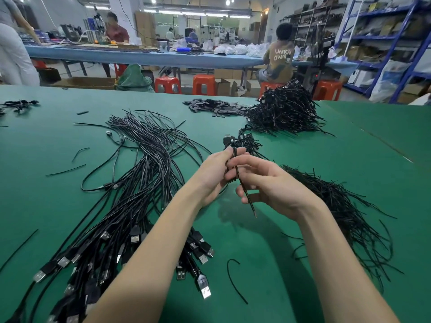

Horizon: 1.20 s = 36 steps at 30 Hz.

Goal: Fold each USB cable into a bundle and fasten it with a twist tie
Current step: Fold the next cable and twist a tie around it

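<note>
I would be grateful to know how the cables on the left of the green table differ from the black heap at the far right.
The loose cables lie stretched out long, side by side; the far heap is cables folded into short bundles. The loose cables spread flat, their plugs fanned toward the near edge; the heap is mounded high, with few plugs showing. Both are black and rest on the green table.

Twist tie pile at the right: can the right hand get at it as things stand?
Probably not yet: the pile lies unobstructed beside the right hand, but its fingers are busy pinching a twist tie.
</note>
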Motion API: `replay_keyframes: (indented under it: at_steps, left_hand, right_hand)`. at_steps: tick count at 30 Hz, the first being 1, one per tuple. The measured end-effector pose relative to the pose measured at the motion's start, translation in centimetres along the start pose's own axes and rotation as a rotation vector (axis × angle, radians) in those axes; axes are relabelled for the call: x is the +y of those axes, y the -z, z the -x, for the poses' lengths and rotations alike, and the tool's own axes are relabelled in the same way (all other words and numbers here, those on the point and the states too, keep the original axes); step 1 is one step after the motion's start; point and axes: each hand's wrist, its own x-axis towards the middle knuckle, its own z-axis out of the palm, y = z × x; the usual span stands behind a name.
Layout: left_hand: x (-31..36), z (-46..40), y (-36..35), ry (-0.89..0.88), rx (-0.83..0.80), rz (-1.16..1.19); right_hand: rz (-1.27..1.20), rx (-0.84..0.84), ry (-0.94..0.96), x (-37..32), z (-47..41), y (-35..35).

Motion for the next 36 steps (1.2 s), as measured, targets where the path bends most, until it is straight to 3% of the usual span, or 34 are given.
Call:
replay_keyframes:
  at_steps: [3, 7, 11, 15, 19, 22, 24, 27, 30, 33, 36]
  left_hand:
    - [0.1, 0.2, 0.0, -0.012, -0.043, 0.028]
    - [-0.1, 0.3, -0.3, -0.044, -0.116, -0.143]
    - [-0.4, 0.3, -0.2, -0.098, -0.144, -0.36]
    - [-0.5, 0.6, 0.1, -0.14, -0.148, -0.387]
    - [-0.3, -0.1, 0.2, -0.191, 0.039, -0.215]
    - [0.1, -0.6, 0.5, -0.168, 0.095, 0.016]
    - [0.3, -0.5, 0.7, -0.138, 0.029, 0.125]
    - [0.4, 0.1, 0.6, -0.079, -0.204, 0.235]
    - [0.2, 0.5, 0.2, -0.042, -0.355, 0.197]
    - [-0.2, 0.2, -0.4, -0.058, -0.228, 0.077]
    - [-1.2, -0.3, -1.0, -0.216, 0.017, -0.318]
  right_hand:
    - [0.043, 0.036, -0.02, 0.1, -0.1, -0.1]
    - [0.028, 0.143, -0.012, 0.3, -0.3, -0.3]
    - [0.002, 0.164, -0.015, 0.5, -0.4, -0.5]
    - [-0.02, 0.12, -0.047, 0.7, -0.4, -0.2]
    - [0.014, -0.017, -0.11, 0.5, 0.4, 1.3]
    - [0.076, -0.009, -0.142, 0.6, 0.9, 2.5]
    - [0.074, 0.102, -0.118, 0.7, 0.6, 2.7]
    - [-0.013, 0.325, -0.038, 0.8, -0.4, 2.4]
    - [0.027, 0.369, 0.048, 0.7, -0.8, 1.9]
    - [0.04, 0.455, 0.115, 0.8, -0.9, 1.8]
    - [0.08, 0.513, 0.167, 0.8, -1.2, 1.6]
